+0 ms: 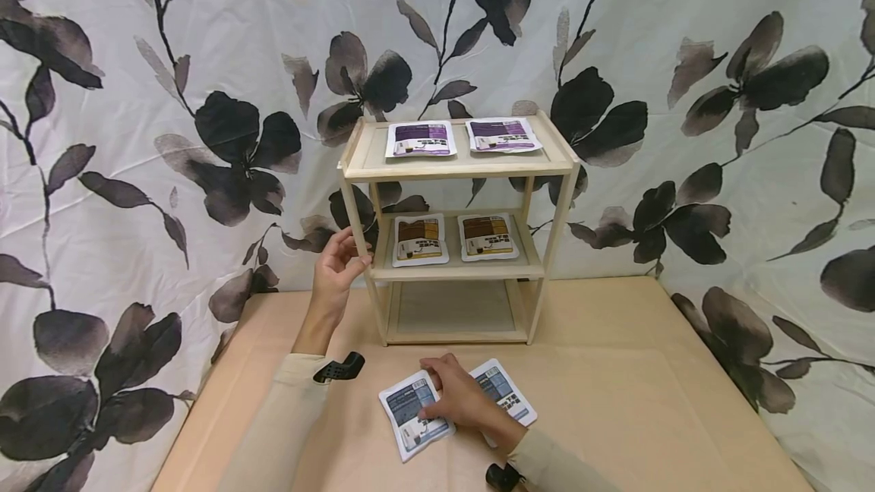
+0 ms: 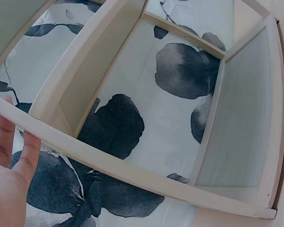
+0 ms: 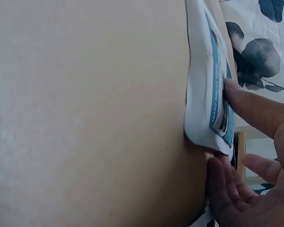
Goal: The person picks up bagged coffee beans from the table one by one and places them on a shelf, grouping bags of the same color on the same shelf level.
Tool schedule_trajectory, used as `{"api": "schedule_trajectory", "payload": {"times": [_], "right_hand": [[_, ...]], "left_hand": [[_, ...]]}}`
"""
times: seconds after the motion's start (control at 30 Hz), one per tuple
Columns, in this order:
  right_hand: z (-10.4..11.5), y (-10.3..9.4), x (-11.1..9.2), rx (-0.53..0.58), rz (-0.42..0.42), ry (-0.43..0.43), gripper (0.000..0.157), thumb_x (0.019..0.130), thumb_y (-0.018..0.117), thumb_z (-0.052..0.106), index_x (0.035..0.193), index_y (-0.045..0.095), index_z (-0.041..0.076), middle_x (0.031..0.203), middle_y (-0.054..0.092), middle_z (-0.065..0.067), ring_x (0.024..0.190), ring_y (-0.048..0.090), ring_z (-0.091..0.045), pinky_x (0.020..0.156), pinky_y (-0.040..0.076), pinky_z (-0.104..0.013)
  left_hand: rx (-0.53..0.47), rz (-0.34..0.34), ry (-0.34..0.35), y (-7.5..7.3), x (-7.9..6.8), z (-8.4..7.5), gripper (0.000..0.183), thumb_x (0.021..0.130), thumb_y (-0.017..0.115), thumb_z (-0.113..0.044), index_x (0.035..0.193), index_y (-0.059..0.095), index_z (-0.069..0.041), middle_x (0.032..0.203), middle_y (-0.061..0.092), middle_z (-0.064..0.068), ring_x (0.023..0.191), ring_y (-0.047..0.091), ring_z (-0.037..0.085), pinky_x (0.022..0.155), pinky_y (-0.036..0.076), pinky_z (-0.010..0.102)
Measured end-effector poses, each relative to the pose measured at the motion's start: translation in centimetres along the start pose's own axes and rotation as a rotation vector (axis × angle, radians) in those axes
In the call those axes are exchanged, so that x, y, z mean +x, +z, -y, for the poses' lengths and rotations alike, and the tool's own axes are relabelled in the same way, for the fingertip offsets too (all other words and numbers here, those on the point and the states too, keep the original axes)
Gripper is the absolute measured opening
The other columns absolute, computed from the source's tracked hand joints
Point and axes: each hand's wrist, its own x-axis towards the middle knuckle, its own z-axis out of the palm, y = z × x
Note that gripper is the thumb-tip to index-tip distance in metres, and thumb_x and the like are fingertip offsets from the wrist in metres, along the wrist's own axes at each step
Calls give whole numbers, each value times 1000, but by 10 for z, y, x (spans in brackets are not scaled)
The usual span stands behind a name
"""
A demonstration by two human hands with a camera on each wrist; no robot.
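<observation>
A light wooden three-tier shelf stands on the table. My left hand holds its left front post at middle-tier height, with the fingers passing behind the post in the left wrist view. Two white pouches with blue labels lie on the table before the shelf. My right hand pinches the left blue-label pouch by its right edge, the thumb on its printed face and fingertips at its underside in the right wrist view. The right blue-label pouch is partly covered by this hand.
Purple-label pouches lie side by side on the top tier. Brown-label pouches lie on the middle tier. The bottom tier shows a bare panel. Floral cloth hangs behind and beside the table.
</observation>
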Motion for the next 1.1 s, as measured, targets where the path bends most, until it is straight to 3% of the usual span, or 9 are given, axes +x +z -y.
{"api": "schedule_trajectory", "payload": {"times": [0.2,0.43,0.53,0.63,0.77,0.9,1.0,1.1], "right_hand": [[5,-3,-1,-49,20,-32,88,70,93,20,147,52,10,110,57,-6,91,49,-12,77,44,-26],[1,-8,0,18,91,-45,79,76,88,10,147,54,15,121,64,-9,99,53,-16,87,46,-30],[1,-10,0,75,114,-31,68,79,86,8,141,61,16,107,65,-7,91,53,-13,79,45,-26],[0,-12,0,162,141,-8,57,80,84,5,134,68,14,81,53,-6,74,46,-12,62,36,-22],[-3,-16,-1,262,154,-19,51,82,81,1,130,70,9,73,43,-5,66,39,-10,56,30,-19],[-6,-19,-3,333,161,-65,47,85,76,-2,130,68,4,81,51,-12,69,41,-10,59,33,-17],[-8,-22,-5,370,180,-84,42,89,72,-2,130,67,1,99,65,-17,75,48,-8,64,38,-16],[-9,-23,-7,383,193,-75,38,91,70,-1,129,68,-1,113,69,-19,75,52,-7,67,42,-17]], "left_hand": [[4,2,7,0,-1,1,50,90,64,11,139,54,1,107,67,-1,100,59,19,91,50,30],[5,0,5,-1,-2,2,51,90,64,12,139,53,2,109,66,8,99,59,19,89,50,28],[5,2,10,-1,-1,2,52,90,64,13,139,53,3,110,63,18,99,59,19,88,50,28],[5,4,11,-1,-1,2,52,90,64,12,139,53,2,112,60,24,99,59,19,88,51,28],[8,11,9,-1,0,2,51,91,64,11,140,53,2,113,59,27,100,59,18,88,51,27],[4,16,10,-1,1,2,51,92,64,10,140,51,4,114,60,26,100,59,17,88,51,27],[3,16,9,-1,1,2,51,92,64,10,140,51,4,113,61,23,99,59,18,88,51,27],[5,10,4,-1,0,2,51,91,64,10,140,52,3,111,62,20,99,59,18,88,51,27]]}}
